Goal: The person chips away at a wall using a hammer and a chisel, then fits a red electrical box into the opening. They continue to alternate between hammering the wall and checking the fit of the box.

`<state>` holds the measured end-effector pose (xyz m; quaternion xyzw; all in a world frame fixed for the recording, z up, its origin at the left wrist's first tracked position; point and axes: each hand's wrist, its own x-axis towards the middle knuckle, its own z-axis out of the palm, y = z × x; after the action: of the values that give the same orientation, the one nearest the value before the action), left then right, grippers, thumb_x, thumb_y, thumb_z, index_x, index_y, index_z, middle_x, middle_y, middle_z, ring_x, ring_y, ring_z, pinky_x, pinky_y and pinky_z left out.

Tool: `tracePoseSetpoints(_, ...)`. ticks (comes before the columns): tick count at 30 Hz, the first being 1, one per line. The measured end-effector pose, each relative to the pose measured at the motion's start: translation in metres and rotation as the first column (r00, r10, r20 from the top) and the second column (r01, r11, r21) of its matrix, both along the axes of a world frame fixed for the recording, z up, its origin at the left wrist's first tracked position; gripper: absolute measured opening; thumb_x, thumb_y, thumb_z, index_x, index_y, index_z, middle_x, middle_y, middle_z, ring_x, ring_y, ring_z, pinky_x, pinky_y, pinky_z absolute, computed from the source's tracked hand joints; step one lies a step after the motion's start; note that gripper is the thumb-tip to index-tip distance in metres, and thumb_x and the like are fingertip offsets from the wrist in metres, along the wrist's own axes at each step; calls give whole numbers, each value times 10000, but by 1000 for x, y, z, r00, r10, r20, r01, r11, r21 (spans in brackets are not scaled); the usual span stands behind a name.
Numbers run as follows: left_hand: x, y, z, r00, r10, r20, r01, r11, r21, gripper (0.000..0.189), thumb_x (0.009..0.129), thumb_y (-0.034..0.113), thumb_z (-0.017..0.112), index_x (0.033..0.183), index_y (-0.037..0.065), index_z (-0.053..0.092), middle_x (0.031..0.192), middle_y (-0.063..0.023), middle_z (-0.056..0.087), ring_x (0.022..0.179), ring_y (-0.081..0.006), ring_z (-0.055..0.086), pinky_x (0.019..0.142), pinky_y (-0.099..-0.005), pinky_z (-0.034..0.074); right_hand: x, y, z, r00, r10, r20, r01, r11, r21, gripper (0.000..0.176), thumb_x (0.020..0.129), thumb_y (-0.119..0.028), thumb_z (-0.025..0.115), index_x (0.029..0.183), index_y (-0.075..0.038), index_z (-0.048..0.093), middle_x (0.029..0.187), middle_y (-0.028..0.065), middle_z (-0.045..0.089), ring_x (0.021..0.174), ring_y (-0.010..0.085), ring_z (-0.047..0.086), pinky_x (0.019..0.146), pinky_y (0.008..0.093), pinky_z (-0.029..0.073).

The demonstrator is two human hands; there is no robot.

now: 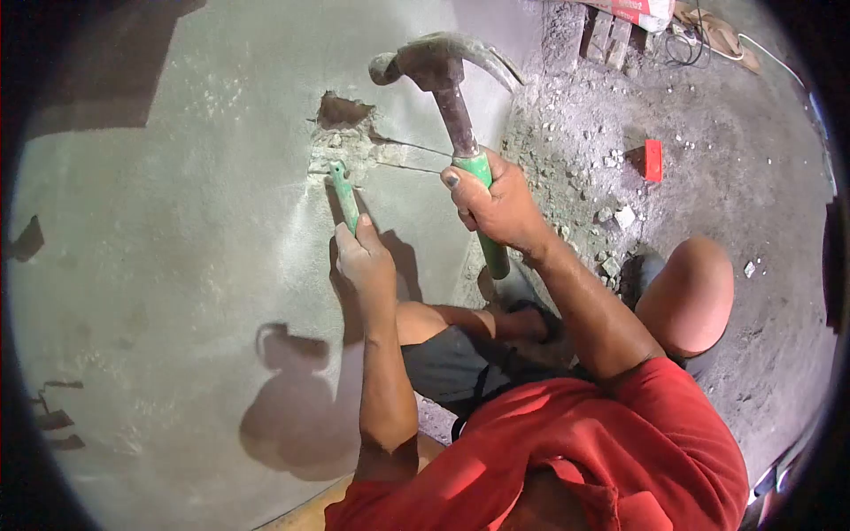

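My right hand is wrapped round the green grip of a claw hammer, whose metal head is raised in front of the grey wall. Lower and to the left, my left hand holds a green-handled tool against the wall. The upper end of this tool lies at the chipped patch, just below a rough hole. Its working tip cannot be made out. Two thin grooves or lines run from the patch towards the hammer handle.
Rubble is scattered on the dusty floor along the wall's foot. A red box-like object lies on the floor to the right. At the top right are a white and red bag, wooden pieces and a dark cable.
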<state>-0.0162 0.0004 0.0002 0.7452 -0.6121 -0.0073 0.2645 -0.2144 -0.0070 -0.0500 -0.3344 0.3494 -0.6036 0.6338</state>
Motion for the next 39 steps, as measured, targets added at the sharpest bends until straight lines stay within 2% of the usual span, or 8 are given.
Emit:
tracePoseSetpoints(6,2,8,17,993,-103,52,100,994,49,367,1022,329,472,999,-24,571,854,-293,635,806,-469,631,682,-507,472,4,0,1,998,-50,-23,49,998,-31,295,938,-322,662,921,-46,559,608,-12,526,506,74,478,469,276,414)
tracePoseSetpoints(8,12,2,19,983,-6,181,-19,990,137,391,1028,355,443,1004,-16,567,862,-281,639,824,-479,630,687,-513,467,-2,-1,3,1000,-26,3,26,999,-30,289,939,-312,664,932,-43,561,613,-13,527,507,73,479,469,274,414)
tracePoseSetpoints(22,8,7,26,996,-28,88,22,997,75,352,1023,313,477,944,-22,549,826,-281,632,790,-471,617,655,-513,450,2,-1,11,996,-75,39,77,997,-30,297,922,-294,700,991,-30,581,642,-22,539,525,59,482,481,258,414)
tracePoseSetpoints(25,11,6,20,996,-9,88,5,999,47,348,1020,309,488,930,-22,546,830,-276,638,795,-468,621,655,-518,456,4,2,11,994,-83,-74,81,996,-34,324,904,-316,716,979,-29,584,660,0,564,559,80,516,519,282,446)
tracePoseSetpoints(33,18,8,22,882,-189,431,248,965,-85,276,999,222,537,946,-49,537,766,-301,571,733,-483,579,652,-499,437,16,8,7,936,-268,-227,219,951,-219,342,842,-313,758,975,-37,606,717,84,622,644,223,606,642,374,508)
tracePoseSetpoints(35,7,8,21,984,-36,172,40,999,-21,307,1004,251,529,917,-43,526,774,-292,572,760,-484,578,678,-509,445,22,9,3,904,-334,-266,256,923,-288,247,866,-250,728,938,-47,608,708,54,615,626,177,591,611,334,493)
tracePoseSetpoints(37,-5,9,35,978,9,206,-20,998,52,320,1011,278,508,932,-29,547,817,-289,606,798,-480,601,688,-515,455,41,8,-16,867,-403,-292,289,885,-364,158,889,-188,699,900,-57,609,699,24,607,608,130,577,580,294,478)
tracePoseSetpoints(39,-9,10,40,967,48,251,-80,990,120,338,1019,305,487,947,-15,569,860,-286,640,836,-477,623,697,-520,465,75,5,-47,724,-549,-419,211,753,-623,175,844,-187,711,932,-62,628,713,72,636,617,205,592,626,319,496)
